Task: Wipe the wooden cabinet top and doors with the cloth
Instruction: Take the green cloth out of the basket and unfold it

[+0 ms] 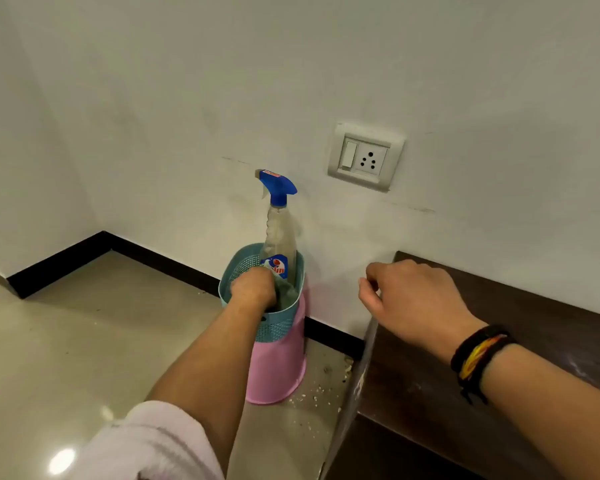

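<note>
The left hand (253,285) is reaching down into the teal basket (274,329), which is sitting on a pink bin (278,372) on the floor against the wall, just off the left end of the wooden cabinet top (465,393). Its fingers are curling closed around a grey-green cloth (288,296) bunched inside the basket, beside the upright spray bottle (279,237). The right hand (413,299) is hovering over the cabinet top's far left corner, fingers loosely bent and gripping nothing. The cloth is lying left of and below the cabinet top, so the left hand is the nearer one, and the likely next move is lifting the cloth up and carrying it rightward onto the wood. The doors are not showing clearly here.
</note>
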Demonstrator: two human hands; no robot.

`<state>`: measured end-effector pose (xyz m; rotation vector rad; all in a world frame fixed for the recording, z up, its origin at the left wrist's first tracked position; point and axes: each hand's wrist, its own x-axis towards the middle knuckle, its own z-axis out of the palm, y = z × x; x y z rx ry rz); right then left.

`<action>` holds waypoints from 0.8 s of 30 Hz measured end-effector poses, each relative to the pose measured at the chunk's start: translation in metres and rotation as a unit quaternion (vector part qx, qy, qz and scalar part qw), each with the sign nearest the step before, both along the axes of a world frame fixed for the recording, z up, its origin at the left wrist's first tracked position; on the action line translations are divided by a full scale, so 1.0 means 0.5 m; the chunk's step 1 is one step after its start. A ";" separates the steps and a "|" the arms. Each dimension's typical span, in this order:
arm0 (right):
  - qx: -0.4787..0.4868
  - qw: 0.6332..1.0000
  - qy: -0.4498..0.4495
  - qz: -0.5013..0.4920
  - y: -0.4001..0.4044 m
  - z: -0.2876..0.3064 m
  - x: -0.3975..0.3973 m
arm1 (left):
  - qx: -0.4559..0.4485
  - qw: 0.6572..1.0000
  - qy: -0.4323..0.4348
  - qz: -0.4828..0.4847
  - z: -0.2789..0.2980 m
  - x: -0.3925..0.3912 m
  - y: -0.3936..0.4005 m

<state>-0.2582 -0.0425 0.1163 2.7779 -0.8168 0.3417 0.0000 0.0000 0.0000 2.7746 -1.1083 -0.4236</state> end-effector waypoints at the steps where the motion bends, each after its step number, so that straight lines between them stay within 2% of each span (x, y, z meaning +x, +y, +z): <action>1: -0.001 1.000 -0.003 0.003 -0.001 0.000 0.001 | 0.013 1.000 -0.002 0.011 -0.001 0.005 0.000; 7: -0.017 1.000 -0.004 0.011 0.016 0.014 0.004 | 0.035 0.999 -0.004 0.001 0.006 0.017 0.004; 13: -0.002 1.000 -0.018 0.025 0.035 0.035 0.015 | 0.009 0.998 -0.056 -0.025 0.049 0.016 0.011; 18: 0.006 0.999 -0.029 0.027 0.057 0.059 0.027 | -0.086 0.975 -0.188 -0.085 0.191 -0.017 0.066; 24: 0.044 0.994 -0.095 -0.006 0.112 0.123 0.021 | -0.231 0.933 -0.241 -0.135 0.415 -0.086 0.165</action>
